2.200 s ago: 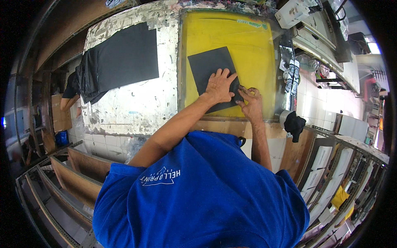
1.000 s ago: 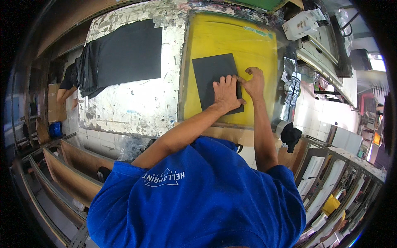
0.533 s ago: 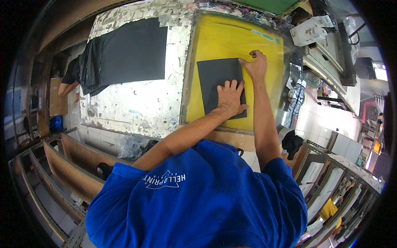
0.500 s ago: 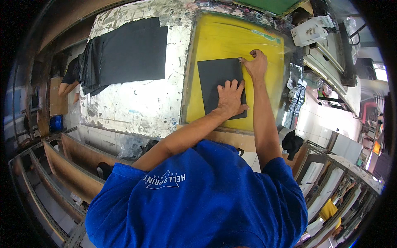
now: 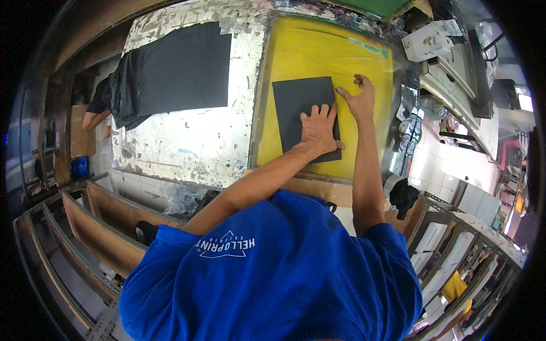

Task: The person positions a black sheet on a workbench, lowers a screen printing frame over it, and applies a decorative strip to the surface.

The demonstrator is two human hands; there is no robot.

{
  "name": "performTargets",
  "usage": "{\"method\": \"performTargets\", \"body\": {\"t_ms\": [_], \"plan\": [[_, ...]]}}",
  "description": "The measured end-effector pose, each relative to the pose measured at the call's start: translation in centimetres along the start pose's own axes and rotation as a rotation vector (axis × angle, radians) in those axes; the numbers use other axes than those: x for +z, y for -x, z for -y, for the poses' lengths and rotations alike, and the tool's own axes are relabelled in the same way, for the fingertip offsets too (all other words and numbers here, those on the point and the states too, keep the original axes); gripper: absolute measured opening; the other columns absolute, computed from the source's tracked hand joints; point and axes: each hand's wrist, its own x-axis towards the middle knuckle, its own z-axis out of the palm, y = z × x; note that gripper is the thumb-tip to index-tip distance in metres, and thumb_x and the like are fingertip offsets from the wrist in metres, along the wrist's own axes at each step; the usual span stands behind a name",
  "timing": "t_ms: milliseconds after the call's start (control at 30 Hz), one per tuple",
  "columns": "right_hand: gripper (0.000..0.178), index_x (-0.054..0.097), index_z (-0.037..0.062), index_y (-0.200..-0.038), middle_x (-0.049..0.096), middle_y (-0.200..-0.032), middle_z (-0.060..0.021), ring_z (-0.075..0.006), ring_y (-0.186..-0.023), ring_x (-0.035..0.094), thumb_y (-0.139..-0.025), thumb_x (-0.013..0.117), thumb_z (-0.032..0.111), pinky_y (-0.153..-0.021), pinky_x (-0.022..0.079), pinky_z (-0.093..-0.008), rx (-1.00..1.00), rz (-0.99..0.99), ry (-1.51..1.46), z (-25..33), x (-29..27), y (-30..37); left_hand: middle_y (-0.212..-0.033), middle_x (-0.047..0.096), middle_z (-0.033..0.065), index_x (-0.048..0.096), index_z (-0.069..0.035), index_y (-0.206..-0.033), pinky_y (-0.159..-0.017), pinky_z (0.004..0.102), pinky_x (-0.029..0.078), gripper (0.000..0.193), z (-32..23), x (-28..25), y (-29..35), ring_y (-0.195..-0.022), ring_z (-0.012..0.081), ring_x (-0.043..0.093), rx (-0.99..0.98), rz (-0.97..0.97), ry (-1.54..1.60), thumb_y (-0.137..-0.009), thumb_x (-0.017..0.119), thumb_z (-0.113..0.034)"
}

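Flattening seems in hand: the black sheet (image 5: 297,101) lies on the yellow panel (image 5: 307,51) under the spread left grip (image 5: 319,132), just left of the parted, empty right grip (image 5: 360,100). The next move likely needs steady pressure.

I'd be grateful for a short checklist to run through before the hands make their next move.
1. Black, flat rectangular sheet within the smooth yellow rectangular panel: ok, no overhang.
2. Bare left hand on the sheet: ok, fingers spread across its lower right part.
3. Bare right hand off the sheet: ok, just right of its edge, thumb and fingers apart.
4. Sheet squared to the panel: not ok, their left edges run at an angle.
5. Black layered pile of fabric-like pieces apart from the sheet: ok, off to the left.
6. Sheet's underside: cannot tell, hidden.
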Motion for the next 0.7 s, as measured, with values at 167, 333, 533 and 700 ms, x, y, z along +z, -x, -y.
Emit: {"method": "performTargets", "body": {"t_ms": [167,333,533,700], "plan": [[0.082,0.057,0.0045,-0.129,0.062,-0.121,-0.0133,-0.0356,-0.115,0.054,-0.059,0.096,0.025,-0.1,0.044,-0.0466,-0.062,0.123,0.186,1.4,-4.0,6.4,-0.125,0.048,0.0081,0.037,-0.01,-0.154,-0.088,0.0494,0.04,0.12,0.0,0.0,0.1,-0.118,0.0272,0.046,0.011,-0.033,0.022,-0.061,0.087,-0.067],[0.086,0.053,0.005,-0.134,0.059,-0.127,-0.0139,-0.0365,-0.119,0.051,-0.059,0.094,0.019,-0.104,0.041,-0.048,-0.006,0.205,0.311,3.0,-5.7,8.9,-0.125,0.047,0.0079,0.037,-0.01,-0.152,-0.087,0.0503,0.041,0.123,-0.1,0.0,-0.1,-0.118,0.0273,0.046,0.016,-0.015,0.021,-0.056,0.09,-0.066],[0.088,0.049,0.0048,-0.138,0.056,-0.131,-0.0163,-0.0387,-0.123,0.049,-0.062,0.091,0.016,-0.105,0.039,-0.0507,0.029,0.24,0.294,3.8,-7.5,11.8,-0.128,0.048,0.0096,0.034,-0.01,-0.158,-0.089,0.0524,0.043,0.139,-0.1,-0.5,-0.1,-0.121,0.0291,0.047,0.013,0.025,-0.007,-0.046,0.091,-0.07],[0.091,0.048,0.0021,-0.139,0.055,-0.132,-0.018,-0.0398,-0.123,0.049,-0.063,0.093,0.02,-0.105,0.039,-0.0514,0.048,0.185,0.303,3.0,-7.8,14.5,-0.129,0.048,0.0108,0.033,-0.009,-0.158,-0.089,0.0537,0.044,0.132,0.1,-0.7,-0.3,-0.122,0.03,0.047,0.03,0.047,0.036,-0.054,0.09,-0.068]]}}
